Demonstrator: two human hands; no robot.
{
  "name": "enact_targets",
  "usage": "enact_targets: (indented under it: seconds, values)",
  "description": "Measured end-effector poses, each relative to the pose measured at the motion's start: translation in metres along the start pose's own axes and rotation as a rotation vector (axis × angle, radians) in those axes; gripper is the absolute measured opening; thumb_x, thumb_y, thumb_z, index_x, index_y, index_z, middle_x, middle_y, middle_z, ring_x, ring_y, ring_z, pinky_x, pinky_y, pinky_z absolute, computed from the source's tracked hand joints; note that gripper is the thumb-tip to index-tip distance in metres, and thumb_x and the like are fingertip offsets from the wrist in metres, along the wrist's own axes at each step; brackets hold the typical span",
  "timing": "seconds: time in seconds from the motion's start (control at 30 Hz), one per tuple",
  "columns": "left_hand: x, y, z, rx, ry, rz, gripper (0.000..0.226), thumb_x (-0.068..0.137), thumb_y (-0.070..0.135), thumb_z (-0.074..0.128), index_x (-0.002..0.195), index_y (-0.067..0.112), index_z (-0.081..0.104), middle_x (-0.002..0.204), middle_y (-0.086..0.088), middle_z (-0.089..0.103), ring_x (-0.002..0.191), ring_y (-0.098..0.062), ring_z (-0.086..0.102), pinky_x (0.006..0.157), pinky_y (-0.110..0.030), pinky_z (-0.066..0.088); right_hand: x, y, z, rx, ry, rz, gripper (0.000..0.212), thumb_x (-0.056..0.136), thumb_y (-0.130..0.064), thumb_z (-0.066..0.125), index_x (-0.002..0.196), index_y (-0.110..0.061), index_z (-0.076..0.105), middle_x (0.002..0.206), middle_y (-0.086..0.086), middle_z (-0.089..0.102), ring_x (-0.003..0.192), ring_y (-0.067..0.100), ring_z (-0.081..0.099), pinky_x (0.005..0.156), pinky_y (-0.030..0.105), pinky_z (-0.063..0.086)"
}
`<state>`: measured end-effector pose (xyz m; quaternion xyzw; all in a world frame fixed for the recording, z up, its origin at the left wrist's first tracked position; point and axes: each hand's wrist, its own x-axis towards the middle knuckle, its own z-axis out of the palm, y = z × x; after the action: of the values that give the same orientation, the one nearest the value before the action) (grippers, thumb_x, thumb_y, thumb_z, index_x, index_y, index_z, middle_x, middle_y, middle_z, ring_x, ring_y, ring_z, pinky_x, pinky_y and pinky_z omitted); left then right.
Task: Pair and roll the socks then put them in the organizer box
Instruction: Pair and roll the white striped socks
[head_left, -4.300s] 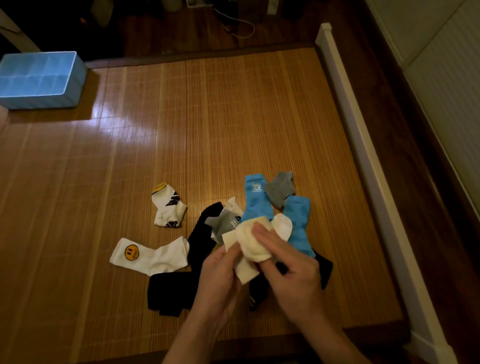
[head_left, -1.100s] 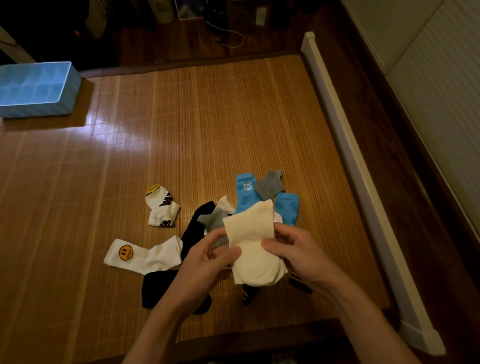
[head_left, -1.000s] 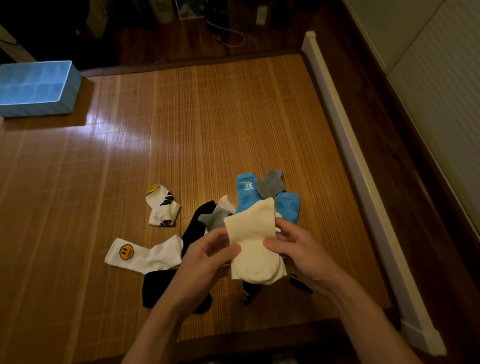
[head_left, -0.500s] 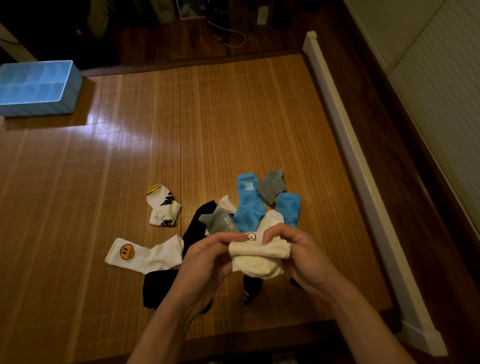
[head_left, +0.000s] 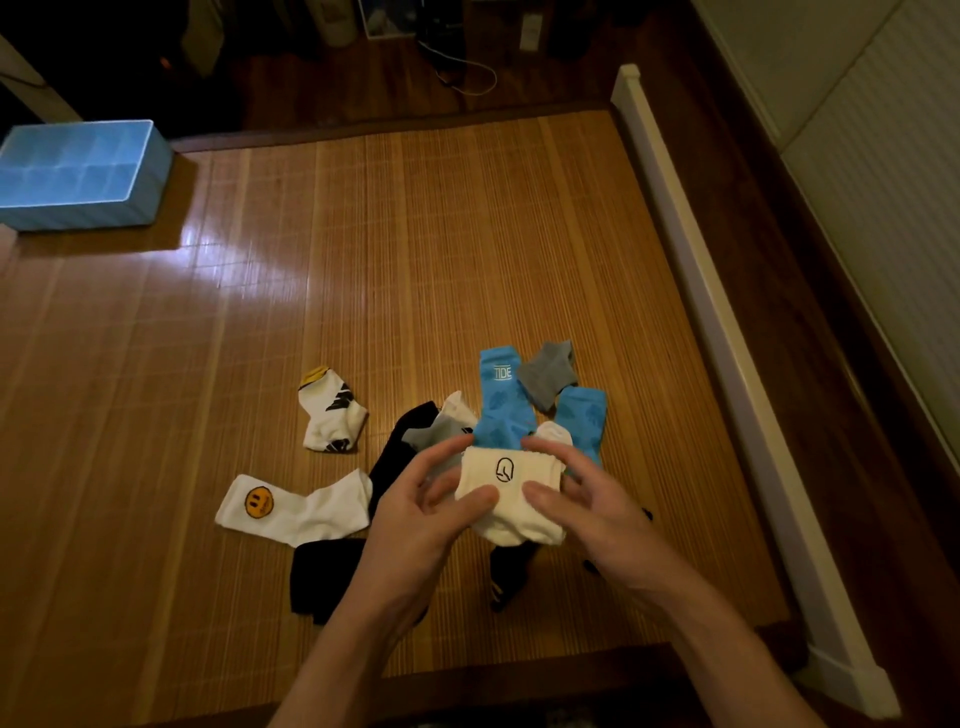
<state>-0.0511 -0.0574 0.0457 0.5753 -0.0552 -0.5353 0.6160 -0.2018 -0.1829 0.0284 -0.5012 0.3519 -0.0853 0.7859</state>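
My left hand and my right hand both grip the cream sock bundle, one on each side: each thumb presses on its front face and the fingers curl over its top edge and behind it. The bundle is folded double, with a small black outline logo facing me. It is held above the sock pile, near the near edge of the bamboo mat and right of its middle. Behind the bundle lie two blue socks, one marked TIDE, with a grey sock between their far ends. A black sock runs under my left wrist. To its left lies a white smiley sock, and beyond that a white sock with black marks, apart from the pile. The organizer box, pale blue with open compartments, stands at the far left corner of the mat, well apart from the socks.
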Motion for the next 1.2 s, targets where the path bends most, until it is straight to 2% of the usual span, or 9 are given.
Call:
enact_targets:
  seconds: [0.1, 0.23, 0.53, 0.7, 0.8, 0.9, 1.1, 1.17, 1.2]
  values:
    - [0.001, -0.002, -0.001, 0.018, 0.036, 0.025, 0.061, 0.074, 0.013, 0.080, 0.132, 0.017, 0.060, 0.115, -0.015, 0.076, 0.108, -0.030, 0.074, 0.081, -0.034, 0.063, 0.001, 0.003, 0.004, -0.076, 0.014, -0.002, 0.044, 0.083, -0.033, 0.074, 0.124, -0.021, 0.064, 0.117, 0.002, 0.074, 0.112, 0.019, 0.069, 0.091, 0.035, 0.058]
    - [0.001, -0.008, -0.004, 0.062, 0.094, 0.061, 0.055, 0.073, 0.015, 0.080, 0.126, 0.014, 0.064, 0.107, -0.017, 0.078, 0.101, -0.032, 0.076, 0.077, -0.035, 0.064, 0.001, 0.005, 0.009, -0.055, 0.076, -0.053, 0.034, 0.086, -0.027, 0.069, 0.116, -0.011, 0.067, 0.110, 0.005, 0.076, 0.104, 0.021, 0.072, 0.081, 0.028, 0.059]
    - [0.007, -0.018, -0.009, -0.073, 0.109, 0.040, 0.061, 0.075, 0.018, 0.081, 0.132, 0.013, 0.061, 0.113, -0.016, 0.077, 0.107, -0.032, 0.074, 0.081, -0.034, 0.063, 0.007, 0.007, 0.018, 0.016, 0.142, -0.004, 0.023, 0.092, -0.016, 0.070, 0.115, -0.013, 0.068, 0.106, 0.003, 0.078, 0.099, 0.019, 0.074, 0.076, 0.025, 0.060]
    - [0.017, -0.027, -0.014, -0.163, 0.085, -0.016, 0.056, 0.079, 0.011, 0.077, 0.133, 0.012, 0.063, 0.123, -0.013, 0.074, 0.115, -0.029, 0.071, 0.084, -0.034, 0.062, 0.015, 0.018, 0.032, 0.207, 0.193, 0.091, 0.024, 0.094, -0.017, 0.066, 0.118, -0.023, 0.063, 0.108, 0.005, 0.076, 0.099, 0.022, 0.074, 0.079, 0.038, 0.062]
    - [0.018, -0.029, -0.018, -0.111, 0.121, -0.014, 0.055, 0.076, 0.017, 0.080, 0.130, 0.014, 0.066, 0.120, -0.011, 0.076, 0.111, -0.028, 0.073, 0.082, -0.034, 0.063, 0.013, 0.023, 0.032, 0.054, 0.190, -0.001, 0.038, 0.090, -0.026, 0.072, 0.126, -0.034, 0.061, 0.116, -0.007, 0.073, 0.104, 0.009, 0.071, 0.078, 0.025, 0.059]
    - [0.018, -0.029, -0.022, -0.011, 0.137, -0.001, 0.058, 0.074, 0.023, 0.084, 0.129, 0.018, 0.067, 0.119, -0.008, 0.076, 0.110, -0.026, 0.074, 0.083, -0.037, 0.063, 0.009, 0.027, 0.035, -0.158, 0.152, -0.070, 0.061, 0.082, -0.035, 0.079, 0.136, -0.042, 0.052, 0.120, -0.024, 0.065, 0.112, 0.001, 0.064, 0.086, 0.026, 0.058]
    - [0.024, -0.020, -0.028, 0.190, 0.041, 0.013, 0.062, 0.072, 0.023, 0.083, 0.132, 0.020, 0.066, 0.122, -0.004, 0.075, 0.113, -0.022, 0.072, 0.092, -0.041, 0.061, 0.021, 0.015, 0.025, -0.262, 0.193, -0.097, 0.024, 0.098, -0.026, 0.062, 0.110, -0.046, 0.066, 0.107, -0.026, 0.071, 0.101, -0.004, 0.066, 0.077, 0.013, 0.052]
    - [0.025, -0.018, -0.032, 0.197, 0.038, 0.012, 0.056, 0.075, 0.023, 0.081, 0.129, 0.019, 0.068, 0.120, -0.004, 0.076, 0.111, -0.022, 0.073, 0.090, -0.039, 0.062, 0.023, 0.012, 0.020, -0.244, 0.130, -0.091, 0.023, 0.093, -0.040, 0.065, 0.116, -0.044, 0.066, 0.111, -0.020, 0.070, 0.104, -0.002, 0.065, 0.080, 0.015, 0.053]
    - [0.025, -0.017, -0.032, 0.197, 0.048, 0.013, 0.052, 0.076, 0.024, 0.081, 0.127, 0.020, 0.070, 0.119, -0.004, 0.076, 0.110, -0.022, 0.073, 0.088, -0.038, 0.062, 0.023, 0.011, 0.019, -0.301, 0.100, -0.107, 0.034, 0.086, -0.051, 0.069, 0.120, -0.044, 0.064, 0.113, -0.021, 0.068, 0.105, -0.002, 0.064, 0.081, 0.016, 0.054]
